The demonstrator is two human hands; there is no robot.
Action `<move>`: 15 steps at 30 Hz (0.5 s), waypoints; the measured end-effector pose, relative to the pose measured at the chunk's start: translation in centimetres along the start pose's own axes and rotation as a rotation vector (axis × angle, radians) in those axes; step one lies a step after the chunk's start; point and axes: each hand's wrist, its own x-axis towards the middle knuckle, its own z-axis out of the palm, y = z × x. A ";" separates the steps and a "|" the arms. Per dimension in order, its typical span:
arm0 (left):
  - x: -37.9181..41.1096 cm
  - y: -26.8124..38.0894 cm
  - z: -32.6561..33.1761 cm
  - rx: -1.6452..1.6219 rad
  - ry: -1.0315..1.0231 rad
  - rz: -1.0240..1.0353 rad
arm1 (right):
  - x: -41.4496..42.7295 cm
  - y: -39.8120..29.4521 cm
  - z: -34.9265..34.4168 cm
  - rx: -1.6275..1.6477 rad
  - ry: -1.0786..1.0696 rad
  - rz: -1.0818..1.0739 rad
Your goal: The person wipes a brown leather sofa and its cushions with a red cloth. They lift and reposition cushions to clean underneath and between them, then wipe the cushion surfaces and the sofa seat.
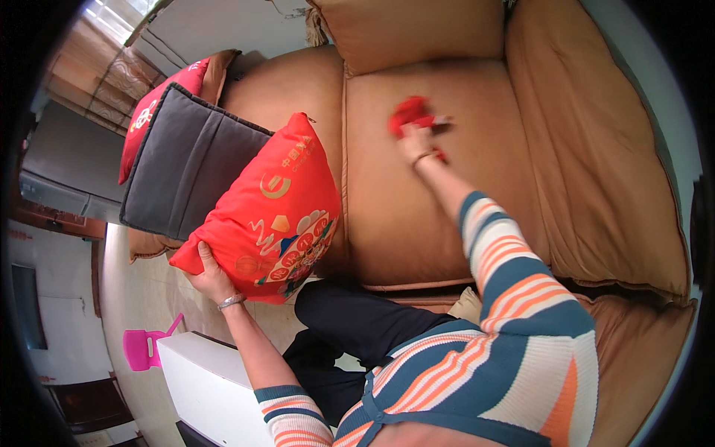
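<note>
My left hand (214, 277) grips the lower corner of a red cushion (240, 209) printed with gold writing and a colourful design. The cushion leans up at the left of the sofa seat, in front of a dark grey cushion (190, 151). Over the tan sofa seat (391, 212), my right hand (416, 141) is closed on a bunched red cloth (410, 112). Motion blurs this hand and the cloth, so whether the cloth touches the seat is hard to tell. A small pale piece sticks out at its right side.
Another red cushion (139, 123) stands behind the grey one. A tan back cushion (419, 33) and a padded side (592, 139) border the seat. Below left are a white table or cabinet (206, 380) and a pink plastic chair (139, 349) on the tiled floor (125, 290).
</note>
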 end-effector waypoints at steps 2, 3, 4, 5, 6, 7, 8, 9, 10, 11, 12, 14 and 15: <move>1.2 -0.1 -3.0 0.057 -0.018 -0.041 | -7.7 -8.0 4.4 0.062 -0.232 -0.317; 1.8 0.3 -5.4 0.013 -0.005 -0.105 | -11.0 -12.0 3.9 0.099 -0.352 -0.347; 1.9 0.7 -5.1 -0.087 -0.026 -0.179 | -10.7 -11.6 3.4 0.071 -0.448 -0.558; 1.9 1.0 -4.8 -0.185 -0.049 -0.253 | -10.5 -10.6 2.7 -0.016 -0.574 -0.662; 1.4 1.8 -3.3 -0.242 -0.088 -0.374 | -10.4 -7.3 2.7 0.019 -0.583 -0.726; 1.1 3.0 -2.2 -0.411 -0.160 -0.458 | -10.5 -4.5 2.2 0.044 -0.673 -0.741; 1.6 5.3 -5.1 -0.508 -0.154 -0.503 | -12.2 -9.9 -2.2 0.067 -0.979 -0.660; 2.3 7.4 -4.3 -0.667 -0.219 -0.571 | -12.4 -8.5 -4.4 0.203 -0.679 -0.710; 4.1 8.8 -2.0 -0.702 -0.273 -0.552 | -10.3 -6.6 -5.6 0.117 -0.557 -0.704; 5.1 11.5 0.2 -0.713 -0.284 -0.545 | -9.7 -4.4 -6.3 0.068 -0.335 -0.676; 5.9 13.4 2.8 -0.736 -0.304 -0.548 | -8.0 -1.1 -6.4 0.044 -0.291 -0.676; 9.7 14.8 5.1 -0.708 -0.301 -0.429 | -8.4 0.3 -6.5 0.062 -0.209 -0.594; 11.3 15.1 6.7 -0.663 -0.271 -0.363 | -9.2 0.1 -6.8 0.057 -0.224 -0.595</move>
